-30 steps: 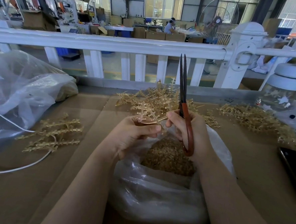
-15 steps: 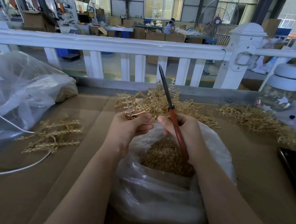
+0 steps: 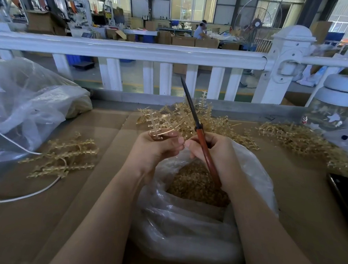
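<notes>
Two hands: left hand point(image 3: 154, 149) pinches one sprig point(image 3: 159, 124), right hand point(image 3: 214, 152) one scissors point(image 3: 199, 131).

My scissors point(image 3: 200, 131) have dark matt metal blades and smooth red-brown handles; my sprig point(image 3: 155, 124) is glossy gold plastic.

My scissors point(image 3: 202, 142) have reddish-brown handles and dark, near-black blades, and the sprig point(image 3: 153, 121) I hold is pale gold. The bag point(image 3: 183, 234) is clear, with golden-brown bits point(image 3: 194, 186) inside, on a plain brown table point(image 3: 31, 215). The railing point(image 3: 133, 50) is white, and the jar point(image 3: 330, 119) is dotted with white stars.
</notes>
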Motion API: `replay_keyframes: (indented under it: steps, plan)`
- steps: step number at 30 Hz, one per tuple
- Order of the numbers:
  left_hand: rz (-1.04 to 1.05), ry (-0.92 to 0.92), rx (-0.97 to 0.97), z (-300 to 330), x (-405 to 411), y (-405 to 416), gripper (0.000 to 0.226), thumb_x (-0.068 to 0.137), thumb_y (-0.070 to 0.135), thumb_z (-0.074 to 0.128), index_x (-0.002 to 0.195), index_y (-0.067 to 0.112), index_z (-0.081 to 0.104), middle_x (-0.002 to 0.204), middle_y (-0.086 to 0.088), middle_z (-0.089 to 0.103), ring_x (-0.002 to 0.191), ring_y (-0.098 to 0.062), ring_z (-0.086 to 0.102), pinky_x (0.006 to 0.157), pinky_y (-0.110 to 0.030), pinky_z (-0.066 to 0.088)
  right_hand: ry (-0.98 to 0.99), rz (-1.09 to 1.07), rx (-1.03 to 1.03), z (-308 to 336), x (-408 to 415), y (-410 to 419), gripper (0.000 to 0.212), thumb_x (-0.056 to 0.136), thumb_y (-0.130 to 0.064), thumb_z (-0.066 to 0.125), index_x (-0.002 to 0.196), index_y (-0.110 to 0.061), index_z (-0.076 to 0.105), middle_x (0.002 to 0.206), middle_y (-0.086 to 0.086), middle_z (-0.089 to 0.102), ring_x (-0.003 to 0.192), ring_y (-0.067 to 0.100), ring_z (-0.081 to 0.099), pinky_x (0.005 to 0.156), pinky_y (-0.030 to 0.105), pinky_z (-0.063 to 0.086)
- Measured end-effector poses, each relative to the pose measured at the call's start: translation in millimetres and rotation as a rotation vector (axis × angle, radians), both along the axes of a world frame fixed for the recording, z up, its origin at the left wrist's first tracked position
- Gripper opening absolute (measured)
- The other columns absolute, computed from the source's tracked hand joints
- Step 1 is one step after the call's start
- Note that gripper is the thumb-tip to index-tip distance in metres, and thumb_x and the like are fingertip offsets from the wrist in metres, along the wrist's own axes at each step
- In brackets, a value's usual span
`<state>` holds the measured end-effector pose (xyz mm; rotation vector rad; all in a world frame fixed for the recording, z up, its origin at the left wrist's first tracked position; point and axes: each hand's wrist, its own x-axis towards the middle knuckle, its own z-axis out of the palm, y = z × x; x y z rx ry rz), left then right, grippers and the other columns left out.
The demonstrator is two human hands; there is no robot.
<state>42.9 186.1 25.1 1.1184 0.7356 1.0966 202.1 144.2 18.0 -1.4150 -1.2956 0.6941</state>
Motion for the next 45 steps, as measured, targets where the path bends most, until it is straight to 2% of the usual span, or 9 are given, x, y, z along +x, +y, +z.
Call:
replay_keyframes:
  steps: [3,6,8,10,14,18,29,41,45]
  plan:
    - [0.032,-0.049,-0.030,1,-4,3,0.023,0.059,0.011,0.080,0.080,0.010,0.070,0.074,-0.003,0.070,0.069,-0.014,0.067,0.070,-0.023,0.057,-0.108,-0.065,0.012,-5,6,2,0.023,0.079,-0.044,0.081,0.084,-0.023,0.074,0.076,-0.008,0.073,0.072,0.005,0.068,0.071,0.023,0.056]
    - [0.064,-0.113,-0.082,1,-10,7,0.013,0.072,0.006,0.074,0.082,0.013,0.070,0.076,-0.001,0.071,0.072,-0.013,0.069,0.072,-0.023,0.056,-0.250,-0.072,0.041,-9,10,2,0.039,0.072,-0.064,0.077,0.089,-0.029,0.074,0.081,-0.019,0.072,0.078,0.000,0.067,0.073,0.025,0.055]
    - [0.077,-0.129,-0.100,3,-12,8,0.012,0.079,0.003,0.069,0.081,0.014,0.069,0.077,-0.001,0.073,0.073,-0.013,0.070,0.070,-0.021,0.055,-0.371,-0.051,0.044,-11,10,1,0.047,0.066,-0.078,0.068,0.086,-0.036,0.067,0.080,-0.030,0.067,0.077,-0.005,0.063,0.064,0.016,0.048]
    - [0.085,-0.131,-0.103,4,-12,8,0.014,0.082,0.001,0.066,0.079,0.015,0.068,0.075,0.000,0.073,0.071,-0.010,0.070,0.067,-0.020,0.053,-0.485,-0.053,0.027,-12,10,0,0.050,0.062,-0.086,0.060,0.084,-0.041,0.061,0.079,-0.034,0.064,0.076,-0.007,0.061,0.057,0.014,0.040]
    - [0.109,-0.117,-0.058,4,-13,8,0.029,0.083,-0.002,0.063,0.065,0.018,0.074,0.072,0.000,0.071,0.067,-0.009,0.067,0.065,-0.019,0.052,-0.598,-0.069,0.006,-14,10,2,0.051,0.068,-0.085,0.061,0.098,-0.044,0.061,0.079,-0.027,0.064,0.074,-0.006,0.059,0.058,0.014,0.039]
    - [0.117,-0.109,0.000,3,-14,9,0.021,0.084,-0.007,0.060,0.074,0.011,0.066,0.070,-0.001,0.067,0.068,-0.012,0.065,0.074,-0.024,0.054,-0.651,-0.098,0.043,-14,11,1,0.054,0.070,-0.086,0.059,0.103,-0.043,0.061,0.082,-0.028,0.063,0.076,-0.010,0.056,0.059,0.012,0.037]
    - [0.082,-0.105,0.088,3,-14,9,0.024,0.081,-0.015,0.057,0.079,0.008,0.061,0.081,-0.007,0.067,0.080,-0.018,0.065,0.089,-0.031,0.054,-0.679,-0.109,0.066,-14,10,-1,0.045,0.069,-0.085,0.059,0.093,-0.048,0.053,0.075,-0.031,0.057,0.071,-0.014,0.051,0.056,0.008,0.032]
    - [0.077,-0.140,0.106,6,-14,7,0.025,0.082,-0.016,0.054,0.082,0.007,0.062,0.081,-0.008,0.065,0.079,-0.017,0.064,0.085,-0.027,0.056,-0.683,-0.136,0.071,-14,10,1,0.061,0.063,-0.093,0.049,0.096,-0.044,0.064,0.067,-0.030,0.055,0.068,-0.011,0.052,0.055,0.011,0.032]
    - [0.084,-0.152,0.093,6,-15,7,0.022,0.082,-0.014,0.055,0.081,0.006,0.063,0.076,-0.005,0.066,0.075,-0.015,0.065,0.079,-0.024,0.056,-0.668,-0.138,0.081,-13,9,0,0.052,0.063,-0.091,0.051,0.090,-0.047,0.057,0.067,-0.033,0.051,0.067,-0.012,0.050,0.055,0.010,0.032]
